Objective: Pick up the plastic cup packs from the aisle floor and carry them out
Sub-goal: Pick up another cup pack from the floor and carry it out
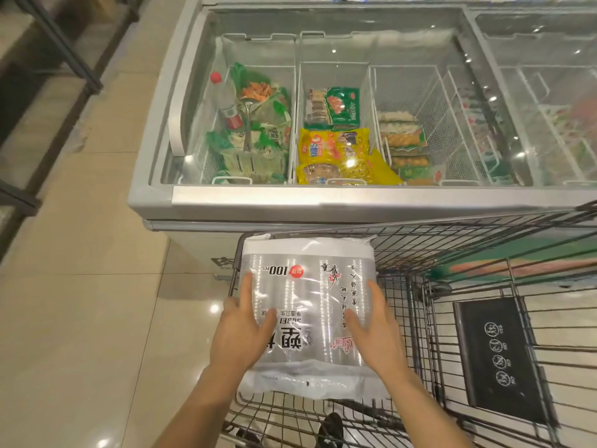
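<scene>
A clear plastic cup pack [310, 286] with white ends, a red "100 pcs" badge and black lettering lies across the near left corner of a wire shopping cart [452, 253]. My left hand [245, 324] grips its left side, thumb on top. My right hand [371, 324] grips its right side the same way. Both forearms reach in from the bottom of the head view.
A grey chest freezer [151, 176] with glass lids and frozen food packs stands right ahead, touching the cart's front. A black child-seat flap [500, 357] sits in the cart at the right. Beige tiled floor [80, 302] opens to the left, with dark shelving [48, 59] at the far left.
</scene>
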`<state>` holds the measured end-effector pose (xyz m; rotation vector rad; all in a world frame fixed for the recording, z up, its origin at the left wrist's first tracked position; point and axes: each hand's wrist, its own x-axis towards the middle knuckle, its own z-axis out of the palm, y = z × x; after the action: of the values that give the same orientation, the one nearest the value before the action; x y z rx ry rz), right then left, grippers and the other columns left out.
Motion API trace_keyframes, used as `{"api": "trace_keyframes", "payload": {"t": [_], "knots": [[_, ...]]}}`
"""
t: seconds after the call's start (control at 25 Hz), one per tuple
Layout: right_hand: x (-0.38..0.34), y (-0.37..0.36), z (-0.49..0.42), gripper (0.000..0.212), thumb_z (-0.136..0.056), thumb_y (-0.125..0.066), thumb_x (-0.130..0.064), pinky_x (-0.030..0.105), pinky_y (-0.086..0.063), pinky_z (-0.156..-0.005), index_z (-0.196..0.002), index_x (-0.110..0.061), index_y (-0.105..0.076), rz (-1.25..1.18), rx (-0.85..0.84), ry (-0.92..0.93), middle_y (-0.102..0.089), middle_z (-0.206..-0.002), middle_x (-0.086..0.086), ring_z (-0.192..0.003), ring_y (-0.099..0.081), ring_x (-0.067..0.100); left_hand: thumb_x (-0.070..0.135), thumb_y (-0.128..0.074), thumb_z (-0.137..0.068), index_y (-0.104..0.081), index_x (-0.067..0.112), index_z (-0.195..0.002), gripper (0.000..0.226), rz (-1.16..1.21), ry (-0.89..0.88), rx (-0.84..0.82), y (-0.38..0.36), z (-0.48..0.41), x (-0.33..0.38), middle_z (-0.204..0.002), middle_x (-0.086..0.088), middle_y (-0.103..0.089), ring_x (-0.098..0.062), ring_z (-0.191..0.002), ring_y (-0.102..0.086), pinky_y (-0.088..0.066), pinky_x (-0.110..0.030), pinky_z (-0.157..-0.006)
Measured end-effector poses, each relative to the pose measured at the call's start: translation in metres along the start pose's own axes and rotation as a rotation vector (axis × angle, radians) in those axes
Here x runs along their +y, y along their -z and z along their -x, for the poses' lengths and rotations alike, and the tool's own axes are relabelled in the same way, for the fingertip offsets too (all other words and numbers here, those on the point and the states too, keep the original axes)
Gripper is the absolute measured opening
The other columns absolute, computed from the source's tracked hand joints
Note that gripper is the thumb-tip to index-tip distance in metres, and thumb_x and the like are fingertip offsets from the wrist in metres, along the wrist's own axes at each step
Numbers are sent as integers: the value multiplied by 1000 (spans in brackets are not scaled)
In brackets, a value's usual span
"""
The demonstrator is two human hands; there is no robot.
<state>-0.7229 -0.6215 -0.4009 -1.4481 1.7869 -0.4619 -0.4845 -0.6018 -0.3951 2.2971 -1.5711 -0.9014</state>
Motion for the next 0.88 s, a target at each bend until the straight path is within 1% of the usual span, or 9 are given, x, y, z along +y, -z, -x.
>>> {"api": "trace_keyframes", "payload": {"t": [0.04, 0.12, 0.2, 0.28, 0.4, 0.52, 0.6, 0.72, 0.88], "knots": [[0, 3, -1, 69, -96, -58, -36, 35, -32, -107, -153, -29, -20, 33, -8, 10, -29, -155, 2, -139, -35, 21, 51, -48, -94, 6, 38, -154, 82, -14, -11, 1, 3, -1, 1, -139, -19, -39, -32, -105, -58, -48, -38, -83], [-6, 9, -3, 69, -97, -54, -41, 41, -28, -112, -154, -32, -17, 135, -53, 2, -13, -162, 5, -147, -19, 24, 54, -46, -95, 6, 38, -154, 81, -29, -49, 19, 12, -2, 6, -151, -17, -30, -35, -124, -49, -48, -42, -94], [-21, 16, -3, 69, -96, -48, -50, 45, -25, -116, -155, -34, -14, 232, -61, 59, -7, -164, 5, -150, -10, 24, 58, -42, -95, 4, 37, -156, 79, -90, -84, 48, 30, -3, 14, -160, -10, -19, -32, -138, -37, -43, -44, -103], [-47, 26, -5, 69, -96, -45, -55, 46, -22, -119, -155, -34, -15, 297, -41, 145, -10, -163, 4, -150, -10, 24, 60, -39, -95, -7, 33, -156, 74, -189, -113, 91, 55, -2, 23, -163, -4, -17, -28, -145, -26, -35, -45, -111], [-103, 39, 0, 69, -95, -44, -57, 43, -18, -119, -154, -32, -19, 391, -29, 277, -17, -162, 6, -149, -12, 25, 61, -37, -94, -20, 29, -155, 71, -287, -154, 197, 102, 13, 33, -161, -4, -23, -26, -146, -23, -28, -46, -115], [-173, 45, 15, 69, -95, -39, -62, 44, -12, -120, -154, -36, -17, 480, -23, 419, -11, -164, 2, -150, -5, 24, 65, -28, -90, -22, 29, -154, 75, -337, -147, 302, 161, 37, 33, -161, -4, -23, -25, -148, -20, -20, -46, -118], [-225, 43, 33, 68, -94, -36, -64, 45, -9, -120, -154, -40, -15, 523, 4, 519, -9, -164, 1, -150, -3, 24, 67, -26, -86, -26, 28, -153, 77, -324, -129, 391, 205, 55, 24, -160, -4, -27, -26, -146, -23, -22, -46, -115], [-302, 32, 73, 70, -93, -33, -68, 46, -7, -120, -154, -39, -14, 551, 34, 651, -8, -164, 2, -150, -1, 26, 69, -27, -84, -30, 31, -151, 78, -331, -82, 526, 273, 91, 0, -157, -3, -32, -26, -143, -29, -27, -46, -110], [-396, 1, 139, 72, -93, -31, -69, 46, -9, -120, -155, -38, -11, 556, 59, 811, -10, -164, 2, -150, -5, 27, 70, -29, -84, -31, 32, -150, 77, -375, 10, 662, 360, 156, -52, -158, -1, -31, -25, -143, -28, -25, -43, -112]]}}
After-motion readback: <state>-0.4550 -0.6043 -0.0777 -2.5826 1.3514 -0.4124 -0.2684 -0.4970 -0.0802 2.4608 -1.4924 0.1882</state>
